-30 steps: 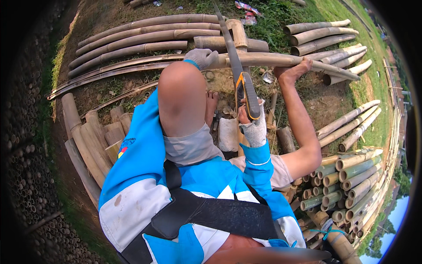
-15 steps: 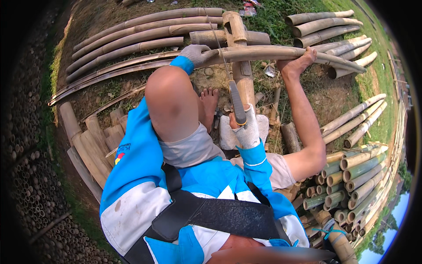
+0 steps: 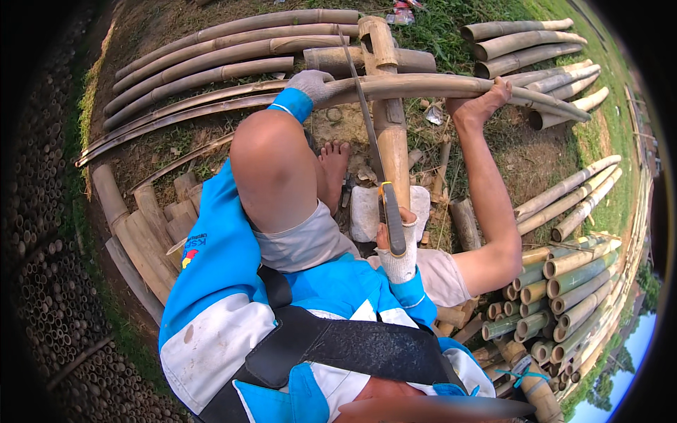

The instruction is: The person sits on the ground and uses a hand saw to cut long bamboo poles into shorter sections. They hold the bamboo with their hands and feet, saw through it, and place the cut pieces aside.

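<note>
My right hand [image 3: 397, 247], in a white fingerless glove, is closed around the grey handle of a hand saw [image 3: 371, 137]. Its long blade points away from me and crosses a bamboo pole [image 3: 416, 86]. Just left of the blade, my left hand [image 3: 310, 86], in a grey glove, grips the pole's left end. Under the pole stands a bamboo support [image 3: 392, 141] with an upright piece at its far end. My bare right foot [image 3: 479, 102] presses on the pole farther right. How deep the blade sits in the pole is hard to see.
Long bamboo poles [image 3: 233, 46] lie at the far left, with shorter ones [image 3: 525, 46] at the far right. A stack of cut bamboo [image 3: 564, 289] is at right. Bamboo pieces [image 3: 144, 240] lean at left. My left foot [image 3: 333, 169] stands near a white block [image 3: 363, 215].
My right hand has drawn the saw back toward my body, and more of its blade shows on my side of the pole. My left hand and the pole have stayed nearly in place.
</note>
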A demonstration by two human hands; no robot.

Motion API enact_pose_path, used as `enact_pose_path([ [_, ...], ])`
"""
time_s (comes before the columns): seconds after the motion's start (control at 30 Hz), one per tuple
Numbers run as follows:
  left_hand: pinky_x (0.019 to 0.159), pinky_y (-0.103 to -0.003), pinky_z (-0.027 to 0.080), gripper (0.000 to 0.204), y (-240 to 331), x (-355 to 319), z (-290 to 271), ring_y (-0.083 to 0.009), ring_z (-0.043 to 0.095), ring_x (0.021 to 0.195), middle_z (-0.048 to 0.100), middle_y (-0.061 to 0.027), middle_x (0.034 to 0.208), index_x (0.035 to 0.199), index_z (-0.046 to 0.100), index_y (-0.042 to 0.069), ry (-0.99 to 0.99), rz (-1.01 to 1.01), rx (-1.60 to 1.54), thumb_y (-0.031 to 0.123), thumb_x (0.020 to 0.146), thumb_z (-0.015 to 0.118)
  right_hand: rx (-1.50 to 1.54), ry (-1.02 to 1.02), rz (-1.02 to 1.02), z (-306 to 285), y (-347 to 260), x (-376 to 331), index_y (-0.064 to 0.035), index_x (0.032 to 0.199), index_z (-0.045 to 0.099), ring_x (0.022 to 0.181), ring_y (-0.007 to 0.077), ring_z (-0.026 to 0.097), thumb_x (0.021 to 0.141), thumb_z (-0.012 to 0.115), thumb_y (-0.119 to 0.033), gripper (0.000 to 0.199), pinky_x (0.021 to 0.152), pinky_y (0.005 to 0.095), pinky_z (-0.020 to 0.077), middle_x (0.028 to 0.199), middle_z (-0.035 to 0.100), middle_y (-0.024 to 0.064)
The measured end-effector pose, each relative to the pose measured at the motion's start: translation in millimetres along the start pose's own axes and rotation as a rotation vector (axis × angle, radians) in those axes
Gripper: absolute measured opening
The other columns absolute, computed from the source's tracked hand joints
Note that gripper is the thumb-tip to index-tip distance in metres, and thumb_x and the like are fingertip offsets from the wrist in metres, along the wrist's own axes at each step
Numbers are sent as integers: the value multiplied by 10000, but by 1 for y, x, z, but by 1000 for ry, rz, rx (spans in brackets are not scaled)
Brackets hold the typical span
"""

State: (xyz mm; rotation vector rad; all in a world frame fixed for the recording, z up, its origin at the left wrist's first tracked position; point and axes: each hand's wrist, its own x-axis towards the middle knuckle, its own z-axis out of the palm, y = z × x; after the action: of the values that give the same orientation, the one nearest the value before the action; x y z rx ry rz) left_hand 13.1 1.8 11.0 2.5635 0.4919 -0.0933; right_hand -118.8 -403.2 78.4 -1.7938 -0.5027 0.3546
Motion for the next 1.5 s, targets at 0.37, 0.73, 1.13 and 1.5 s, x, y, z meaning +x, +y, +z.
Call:
enact_pose_path([
  [0.37,979,-463,549,513,5,-3,-7,-369,709,1087,756,-144,1174,1154,813,218,-39,-82,26,611,928,573,86,69,-143,70,34,127,-9,1362,517,1030,246,630,922,695,-44,476,947,369,516,1151,616,142],
  [0.73,976,-489,537,791,-4,4,-3,-401,700,1063,761,-179,1116,1097,823,156,-44,-9,-8,825,930,434,-202,19,-146,23,17,8,-14,1352,516,1005,262,658,926,657,-65,452,898,376,538,1136,626,160],
  [1.13,970,-483,546,834,-27,43,-6,-405,701,1086,753,-186,1174,1168,807,164,-33,-76,-5,832,941,362,1,101,-290,30,-20,104,-18,1325,538,1049,186,588,973,658,-41,372,935,339,495,1187,598,117],
  [1.5,1009,-475,517,812,-22,40,-12,-416,685,1131,741,-232,1173,1185,788,123,-111,22,46,812,942,432,-102,159,-241,63,-4,54,-16,1294,519,1068,257,610,953,653,-11,366,949,402,499,1196,586,151],
])
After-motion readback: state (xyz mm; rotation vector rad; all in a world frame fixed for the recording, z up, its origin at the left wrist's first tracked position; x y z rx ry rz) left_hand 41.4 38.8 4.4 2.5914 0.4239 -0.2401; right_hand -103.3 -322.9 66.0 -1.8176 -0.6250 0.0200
